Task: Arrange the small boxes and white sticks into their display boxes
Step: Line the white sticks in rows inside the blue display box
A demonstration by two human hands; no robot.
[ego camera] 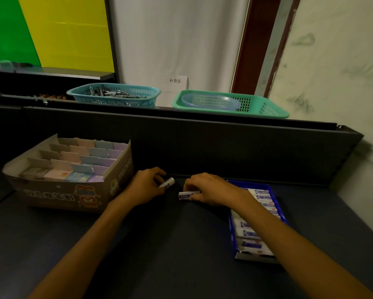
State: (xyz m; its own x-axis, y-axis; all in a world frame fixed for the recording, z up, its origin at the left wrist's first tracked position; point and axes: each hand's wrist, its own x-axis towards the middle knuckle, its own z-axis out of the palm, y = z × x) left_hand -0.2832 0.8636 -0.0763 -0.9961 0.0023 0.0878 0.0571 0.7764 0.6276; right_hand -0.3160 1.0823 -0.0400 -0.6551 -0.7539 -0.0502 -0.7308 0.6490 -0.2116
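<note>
We have a white stick in each grip. Our left hand (147, 186) curls around one stick (167, 182), whose free end pokes up and to the right out of the fingers. Our right hand (209, 188) pinches the other stick (186, 195), which lies nearly flat just above the tabletop (159, 244), its long axis running left to right and its free end pointing left, toward the other hand. The two sticks are near each other in the middle but apart.

The blue box (274, 192) that takes these sticks sits to the right, directly beneath our right forearm, with rows of sticks already lying crosswise in it. The sticks in the box lie roughly the same way as the one in our right grip, so we judge that stick needs little turning, only a carry back to the right. The right hand is clearly the nearer; the left stick lies farther off and is tilted, so it would have to cross the gap or be passed over.

The cardboard box (114, 167) of small boxes stands at the left, just beside our left hand.
</note>
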